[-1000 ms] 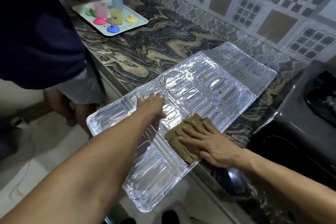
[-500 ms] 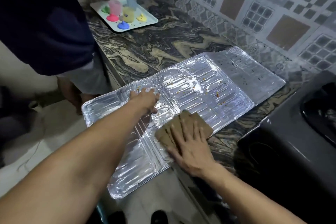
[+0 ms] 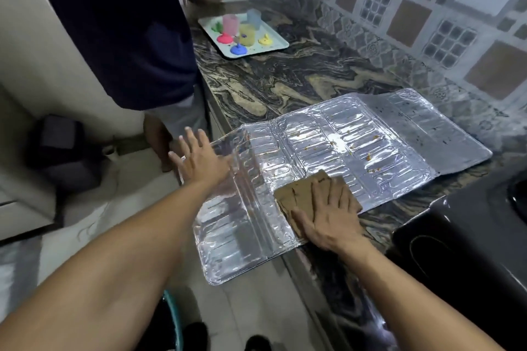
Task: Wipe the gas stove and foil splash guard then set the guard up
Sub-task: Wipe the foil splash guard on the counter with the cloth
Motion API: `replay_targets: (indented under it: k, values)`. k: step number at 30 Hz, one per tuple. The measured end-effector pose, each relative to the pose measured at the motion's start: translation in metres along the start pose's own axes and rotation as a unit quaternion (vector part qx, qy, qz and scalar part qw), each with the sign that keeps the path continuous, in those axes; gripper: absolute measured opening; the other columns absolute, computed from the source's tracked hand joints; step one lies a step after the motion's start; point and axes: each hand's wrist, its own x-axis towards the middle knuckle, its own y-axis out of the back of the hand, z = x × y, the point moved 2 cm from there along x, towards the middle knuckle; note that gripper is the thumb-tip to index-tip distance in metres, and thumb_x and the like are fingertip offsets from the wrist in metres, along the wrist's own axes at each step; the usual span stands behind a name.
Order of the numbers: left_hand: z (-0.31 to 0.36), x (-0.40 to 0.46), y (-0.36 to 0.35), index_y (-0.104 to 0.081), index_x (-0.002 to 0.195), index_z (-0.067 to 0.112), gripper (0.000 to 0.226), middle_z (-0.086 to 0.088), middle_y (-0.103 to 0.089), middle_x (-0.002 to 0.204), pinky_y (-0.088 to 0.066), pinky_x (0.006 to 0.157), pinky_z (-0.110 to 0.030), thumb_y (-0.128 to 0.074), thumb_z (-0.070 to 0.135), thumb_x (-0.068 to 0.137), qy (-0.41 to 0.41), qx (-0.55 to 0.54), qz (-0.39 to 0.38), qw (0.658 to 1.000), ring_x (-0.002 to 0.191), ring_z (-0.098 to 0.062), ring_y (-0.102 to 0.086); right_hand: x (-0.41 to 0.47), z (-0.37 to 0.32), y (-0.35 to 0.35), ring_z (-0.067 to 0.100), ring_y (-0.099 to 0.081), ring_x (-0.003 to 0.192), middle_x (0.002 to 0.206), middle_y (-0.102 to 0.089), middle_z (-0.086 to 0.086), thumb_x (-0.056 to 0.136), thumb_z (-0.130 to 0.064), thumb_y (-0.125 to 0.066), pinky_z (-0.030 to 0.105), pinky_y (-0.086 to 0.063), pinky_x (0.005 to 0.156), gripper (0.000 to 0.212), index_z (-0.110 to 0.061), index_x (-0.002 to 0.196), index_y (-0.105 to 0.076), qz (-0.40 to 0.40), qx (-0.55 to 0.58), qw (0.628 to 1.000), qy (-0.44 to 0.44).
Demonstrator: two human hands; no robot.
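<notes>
The right hand [image 3: 330, 215] lies flat, fingers straight, pressing a folded brown cloth [image 3: 302, 194] onto the foil splash guard [image 3: 328, 148], which is spread flat on the marbled counter [image 3: 285, 80], its near end overhanging. The left hand [image 3: 199, 159], fingers spread, rests at the guard's left edge. The black gas stove [image 3: 470, 236] sits right. Beyond, another person [image 3: 119, 23] stands by a tray [image 3: 273, 37] of coloured cups.

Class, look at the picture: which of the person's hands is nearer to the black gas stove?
Right. The right hand presses the brown cloth on the foil guard, just beside the gas stove. The left hand rests on the guard's far end, past the counter edge.
</notes>
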Motion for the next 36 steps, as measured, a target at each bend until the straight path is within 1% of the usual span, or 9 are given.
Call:
replay_targets:
  k: [4, 8, 12, 15, 20, 23, 30, 33, 36]
  values:
    - [-0.085, 0.0, -0.013, -0.003, 0.151, 0.011, 0.136, -0.011, -0.003, 0.16, -0.025, 0.111, -0.06, -0.082, 0.06, 0.052, 0.293, -0.202, -0.129, 0.925, 0.146, -0.036, -0.014, 0.002, -0.007, -0.001, 0.043, 0.015, 0.146, 0.158, 0.017, 0.024, 0.083, -0.081, -0.008, 0.055, 0.007, 0.118, 0.096, -0.02, 0.155, 0.011, -0.013, 0.007, 1.0, -0.009]
    - [-0.102, -0.038, -0.018, -0.059, 0.11, 0.009, 0.028, -0.008, -0.059, 0.104, -0.055, 0.064, -0.035, -0.066, 0.027, 0.089, 0.326, -0.394, -0.274, 0.815, 0.082, -0.02, -0.065, 0.004, -0.009, -0.001, 0.043, 0.012, 0.147, 0.159, 0.016, 0.023, 0.084, -0.079, -0.008, 0.055, 0.006, 0.118, 0.093, -0.022, 0.154, 0.012, -0.007, 0.007, 1.0, -0.019]
    - [-0.108, -0.037, -0.021, -0.066, 0.097, 0.003, 0.013, -0.01, -0.068, 0.094, -0.06, 0.059, -0.032, -0.059, -0.002, 0.088, 0.331, -0.503, -0.247, 0.759, 0.073, -0.022, -0.065, 0.007, -0.026, -0.002, 0.048, 0.01, 0.145, 0.159, 0.012, 0.025, 0.089, -0.073, -0.009, 0.059, 0.004, 0.117, 0.089, -0.016, 0.155, 0.009, -0.013, 0.011, 0.999, -0.028]
    - [-0.113, -0.032, -0.014, -0.066, 0.09, 0.005, 0.008, -0.008, -0.067, 0.087, -0.05, 0.093, -0.035, -0.062, -0.002, 0.087, 0.332, -0.506, -0.236, 0.761, 0.092, -0.023, -0.061, 0.001, -0.049, -0.004, 0.047, 0.009, 0.146, 0.159, 0.01, 0.025, 0.092, -0.069, -0.012, 0.059, 0.006, 0.116, 0.084, -0.016, 0.155, 0.006, 0.019, -0.006, 0.999, 0.049]
    - [-0.113, -0.037, 0.003, -0.062, 0.09, 0.002, 0.004, -0.007, -0.063, 0.08, -0.056, 0.069, -0.03, -0.06, -0.002, 0.09, 0.331, -0.539, -0.222, 0.742, 0.072, -0.017, -0.061, -0.011, -0.091, -0.024, 0.052, -0.015, 0.143, 0.156, -0.022, 0.027, 0.091, -0.067, -0.023, 0.06, -0.003, 0.112, 0.078, -0.02, 0.153, -0.025, 0.039, -0.042, 0.971, 0.234]
    - [-0.109, -0.039, 0.011, -0.061, 0.089, 0.005, 0.007, -0.006, -0.064, 0.08, -0.056, 0.059, -0.029, -0.061, -0.001, 0.089, 0.323, -0.552, -0.215, 0.738, 0.07, -0.016, -0.062, 0.007, -0.088, -0.017, 0.046, -0.012, 0.145, 0.16, -0.016, 0.019, 0.09, -0.068, -0.016, 0.058, -0.006, 0.115, 0.081, -0.019, 0.155, -0.014, 0.039, -0.035, 0.979, 0.196]
    - [-0.098, -0.043, 0.006, -0.063, 0.106, 0.009, 0.017, -0.002, -0.063, 0.082, -0.051, 0.092, -0.039, -0.063, 0.006, 0.089, 0.286, -0.536, -0.211, 0.766, 0.082, -0.017, -0.058, 0.063, -0.06, 0.007, 0.043, -0.005, 0.147, 0.162, -0.004, 0.018, 0.095, -0.062, -0.018, 0.057, -0.003, 0.118, 0.08, -0.011, 0.155, -0.005, 0.038, 0.07, 0.997, -0.007]
    - [-0.098, -0.043, 0.007, -0.061, 0.089, 0.012, 0.007, -0.001, -0.059, 0.076, -0.05, 0.072, -0.033, -0.061, 0.005, 0.091, 0.278, -0.534, -0.212, 0.77, 0.069, -0.012, -0.054, 0.066, -0.073, 0.004, 0.052, -0.007, 0.143, 0.161, -0.004, 0.021, 0.095, -0.061, -0.02, 0.065, -0.003, 0.114, 0.078, -0.011, 0.154, -0.007, 0.035, 0.07, 0.996, -0.029]
    - [-0.097, -0.045, 0.008, -0.06, 0.09, 0.012, 0.012, -0.001, -0.06, 0.076, -0.049, 0.055, -0.028, -0.058, 0.001, 0.092, 0.274, -0.539, -0.211, 0.768, 0.064, -0.011, -0.053, 0.044, -0.11, -0.008, 0.054, -0.004, 0.143, 0.161, 0.001, 0.021, 0.088, -0.074, -0.008, 0.064, 0.003, 0.113, 0.086, -0.022, 0.156, -0.004, 0.048, 0.022, 0.99, 0.132]
